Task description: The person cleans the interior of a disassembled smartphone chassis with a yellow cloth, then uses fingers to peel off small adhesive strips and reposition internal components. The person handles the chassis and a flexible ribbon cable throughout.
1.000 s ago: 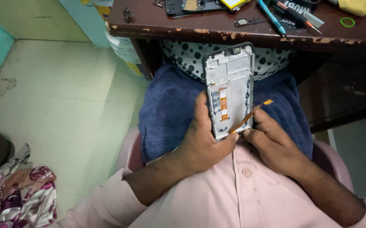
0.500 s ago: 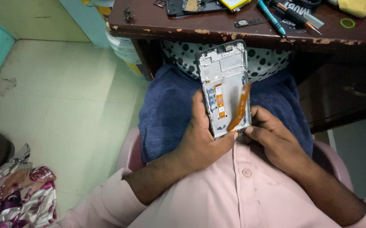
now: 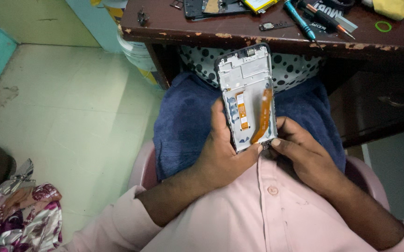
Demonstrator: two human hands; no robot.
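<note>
**Opened phone frame held over lap**

Silver-grey rectangular phone mid-frame [image 3: 247, 95], back open, orange flex ribbon cable [image 3: 263, 114] exposed. Judged light and stiff; ribbon thin, tears easily, so hold by the frame edges only. Left hand [image 3: 223, 156] grasps the frame's left edge and bottom. Right hand [image 3: 302, 149] pinches the bottom corner at the ribbon's end. Frame sits above blue cloth [image 3: 188, 121], below brown wooden desk [image 3: 239, 30].

A flat yellow rectangular item with a black edge [image 3: 258, 4] lies at the top edge of the frame on the brown wooden desk [image 3: 239, 29] — possibly a labelled battery pack, though it is cut off. To its right, upper right of the frame, sits a black printed card or packet with white lettering [image 3: 328, 10], tilted and partly under tools.
</note>
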